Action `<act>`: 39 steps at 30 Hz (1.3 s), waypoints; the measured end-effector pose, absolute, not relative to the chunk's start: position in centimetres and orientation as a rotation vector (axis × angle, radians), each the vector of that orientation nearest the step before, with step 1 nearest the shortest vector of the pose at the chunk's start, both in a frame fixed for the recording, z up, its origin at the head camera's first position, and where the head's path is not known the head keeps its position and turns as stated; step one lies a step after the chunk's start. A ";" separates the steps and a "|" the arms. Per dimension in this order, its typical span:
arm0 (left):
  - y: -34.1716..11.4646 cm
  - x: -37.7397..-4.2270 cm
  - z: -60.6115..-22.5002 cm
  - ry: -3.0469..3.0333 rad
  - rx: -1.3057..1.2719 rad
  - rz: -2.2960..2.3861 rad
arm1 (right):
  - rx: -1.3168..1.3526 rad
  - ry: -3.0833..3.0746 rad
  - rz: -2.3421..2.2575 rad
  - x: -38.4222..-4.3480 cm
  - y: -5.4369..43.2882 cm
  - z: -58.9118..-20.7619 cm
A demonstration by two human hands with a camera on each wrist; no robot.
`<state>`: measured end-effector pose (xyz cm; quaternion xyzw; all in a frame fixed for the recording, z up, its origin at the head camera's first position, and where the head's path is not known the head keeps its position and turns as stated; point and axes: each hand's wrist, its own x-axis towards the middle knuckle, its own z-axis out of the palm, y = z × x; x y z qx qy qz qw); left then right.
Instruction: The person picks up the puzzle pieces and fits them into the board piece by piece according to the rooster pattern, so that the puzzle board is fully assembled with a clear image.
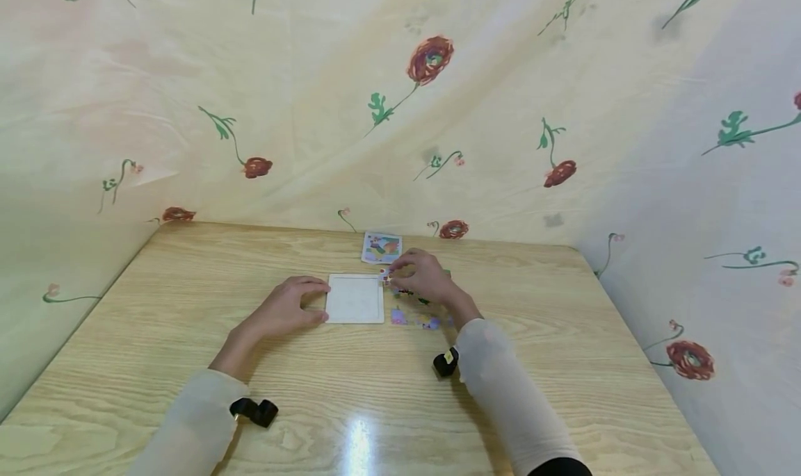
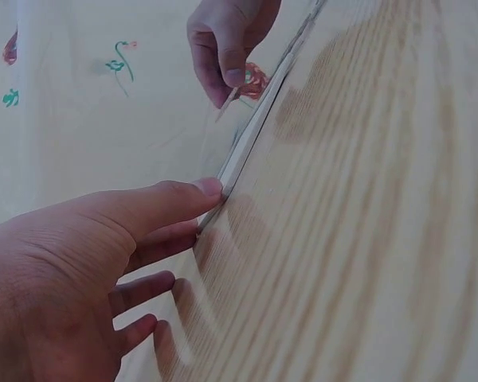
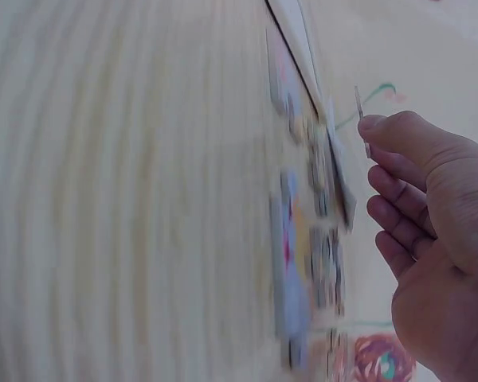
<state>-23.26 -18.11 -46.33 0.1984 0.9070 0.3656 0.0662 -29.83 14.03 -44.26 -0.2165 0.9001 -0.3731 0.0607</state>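
Note:
A square white puzzle tray [image 1: 354, 299] with a raised border lies on the table. The left hand [image 1: 289, 308] rests against its left edge, thumb and forefinger spread toward the two corners; in the left wrist view the thumb tip touches the tray's edge [image 2: 243, 155]. My right hand [image 1: 425, 276] pinches a small puzzle piece [image 1: 384, 277] over the tray's upper right corner. In the right wrist view that piece [image 3: 360, 107] is seen edge-on between thumb and fingers. Several colourful puzzle pieces [image 1: 398, 316] lie right of the tray, partly hidden under the right hand.
Behind the tray, a printed picture card [image 1: 382, 247] lies near the table's back edge. The wooden table [image 1: 325, 392] meets a flower-patterned cloth [image 1: 313, 115] at the back and sides. Black wrist devices [image 1: 255, 412] sit at both sleeves.

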 end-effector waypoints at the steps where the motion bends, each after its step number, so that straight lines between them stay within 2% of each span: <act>1: -18.1 -23.3 -46.3 2.737 0.596 1.101 | -0.663 2.719 -1.130 -29.8 13.7 -44.2; 11: -17.9 -23.4 -46.6 2.767 0.588 1.084 | -0.768 2.677 -1.137 -29.9 10.7 -44.5; 20: -17.8 -23.9 -46.7 2.770 0.582 1.063 | -0.753 2.657 -1.095 -30.0 8.7 -45.0; 39: -17.7 -24.2 -46.8 2.799 0.604 1.084 | -0.814 2.716 -1.004 -31.1 6.5 -46.0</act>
